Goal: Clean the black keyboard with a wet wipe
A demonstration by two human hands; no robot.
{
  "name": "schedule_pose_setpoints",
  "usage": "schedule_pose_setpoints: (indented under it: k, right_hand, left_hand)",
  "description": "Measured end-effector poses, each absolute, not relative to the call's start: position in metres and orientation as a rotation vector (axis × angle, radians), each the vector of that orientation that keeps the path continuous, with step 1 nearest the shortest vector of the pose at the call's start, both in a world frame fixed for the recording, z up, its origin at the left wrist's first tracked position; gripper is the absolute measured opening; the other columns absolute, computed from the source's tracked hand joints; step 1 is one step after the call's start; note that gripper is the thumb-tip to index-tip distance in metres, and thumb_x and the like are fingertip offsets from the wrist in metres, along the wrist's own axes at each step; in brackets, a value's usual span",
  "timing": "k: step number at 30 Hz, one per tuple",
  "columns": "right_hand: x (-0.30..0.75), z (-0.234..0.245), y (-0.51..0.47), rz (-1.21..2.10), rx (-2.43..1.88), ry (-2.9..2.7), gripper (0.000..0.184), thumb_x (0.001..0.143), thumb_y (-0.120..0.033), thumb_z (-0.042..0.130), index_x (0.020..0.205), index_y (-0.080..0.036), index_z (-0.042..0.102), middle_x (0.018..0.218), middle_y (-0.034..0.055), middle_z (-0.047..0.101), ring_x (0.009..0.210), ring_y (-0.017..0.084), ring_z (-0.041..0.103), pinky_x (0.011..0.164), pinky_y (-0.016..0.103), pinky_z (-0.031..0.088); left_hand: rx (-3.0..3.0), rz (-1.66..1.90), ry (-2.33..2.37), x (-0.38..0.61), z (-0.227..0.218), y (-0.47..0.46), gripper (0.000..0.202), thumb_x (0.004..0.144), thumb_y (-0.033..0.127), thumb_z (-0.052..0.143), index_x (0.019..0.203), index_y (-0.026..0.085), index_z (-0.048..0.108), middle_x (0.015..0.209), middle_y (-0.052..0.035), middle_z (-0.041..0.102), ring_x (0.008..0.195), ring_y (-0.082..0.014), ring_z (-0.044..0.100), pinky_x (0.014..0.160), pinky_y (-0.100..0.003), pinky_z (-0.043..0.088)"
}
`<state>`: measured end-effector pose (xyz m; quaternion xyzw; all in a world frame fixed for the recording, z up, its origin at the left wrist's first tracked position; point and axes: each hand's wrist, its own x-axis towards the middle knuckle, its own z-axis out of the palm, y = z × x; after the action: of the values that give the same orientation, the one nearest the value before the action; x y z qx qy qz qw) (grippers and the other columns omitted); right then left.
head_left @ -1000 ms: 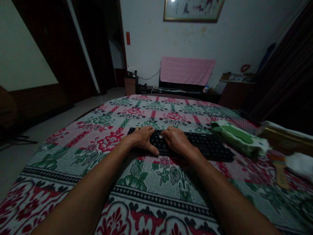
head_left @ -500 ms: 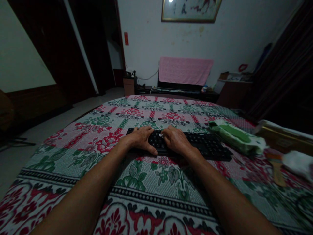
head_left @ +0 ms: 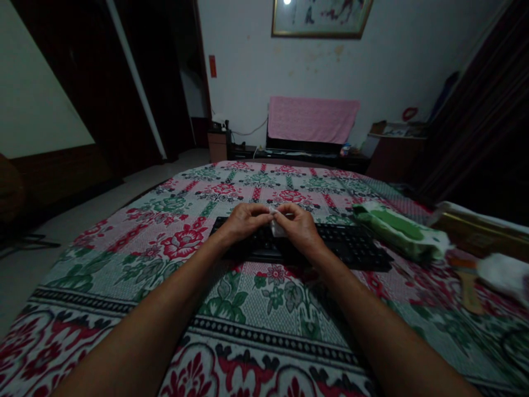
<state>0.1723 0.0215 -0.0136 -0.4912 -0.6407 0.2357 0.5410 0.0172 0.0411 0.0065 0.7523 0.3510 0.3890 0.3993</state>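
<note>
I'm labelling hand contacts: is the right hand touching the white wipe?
Touching. The head view shows the right hand pinching the white wipe between thumb and finger, part of it hanging below them against the dark keyboard.

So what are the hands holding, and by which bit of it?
A small, crumpled white wipe or tissue, pinched near its top by the left hand and the right hand; the rest hangs below.

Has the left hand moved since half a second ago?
Yes: against the black keyboard, the left hand has shifted rightward and up in view, now pinching the white wipe together with the right hand.
</note>
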Motion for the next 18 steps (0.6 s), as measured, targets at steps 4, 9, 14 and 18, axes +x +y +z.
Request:
schedule_pose_setpoints:
  k: [4, 9, 14, 18]
  right_hand:
    - [0.1655, -0.0101, 0.0191, 0.707, -1.112, -1.373, 0.022, 0.064, -0.038, 0.061, 0.070, -0.018, 0.054, 0.062, -0.0033, 0.053, 0.055, 0.009, 0.048, 0.051, 0.020, 0.040]
    - [0.1618, -0.0069, 0.0167, 0.869, -1.029, -1.292, 0.023, 0.066, -0.038, 0.061, 0.073, -0.017, 0.056, 0.064, -0.0035, 0.056, 0.055, 0.009, 0.049, 0.052, 0.020, 0.040]
    - [0.1627, -0.0047, 0.0144, 0.835, -1.008, -1.472, 0.019, 0.073, -0.027, 0.052, 0.087, -0.018, 0.061, 0.080, -0.0001, 0.063, 0.070, 0.011, 0.056, 0.066, 0.024, 0.045]
    - [0.1657, -0.0042, 0.0143, 0.672, -1.038, -1.674, 0.024, 0.074, -0.019, 0.047, 0.093, -0.020, 0.062, 0.090, 0.0009, 0.064, 0.083, 0.013, 0.057, 0.076, 0.028, 0.044]
  left_hand:
    - [1.574, 1.054, 0.920, 0.0220, 0.0042, 0.0416, 0.026, 0.062, 0.035, 0.066, 0.080, 0.017, 0.064, 0.071, 0.0004, 0.063, 0.065, -0.0120, 0.057, 0.065, -0.024, 0.043]
    - [1.236, 1.003, 0.815, 0.0255, 0.0051, 0.0404, 0.025, 0.061, 0.035, 0.068, 0.076, 0.016, 0.060, 0.071, -0.0005, 0.061, 0.064, -0.0105, 0.056, 0.066, -0.026, 0.043]
    - [1.133, 1.035, 0.797, 0.0269, 0.0083, 0.0392, 0.024, 0.059, 0.032, 0.067, 0.068, 0.013, 0.055, 0.059, 0.0006, 0.055, 0.054, -0.0105, 0.052, 0.054, -0.023, 0.040]
    - [1.198, 1.097, 0.940, 0.0277, 0.0078, 0.0406, 0.021, 0.059, 0.032, 0.063, 0.063, 0.014, 0.053, 0.053, 0.0015, 0.052, 0.046, -0.0091, 0.047, 0.046, -0.022, 0.035]
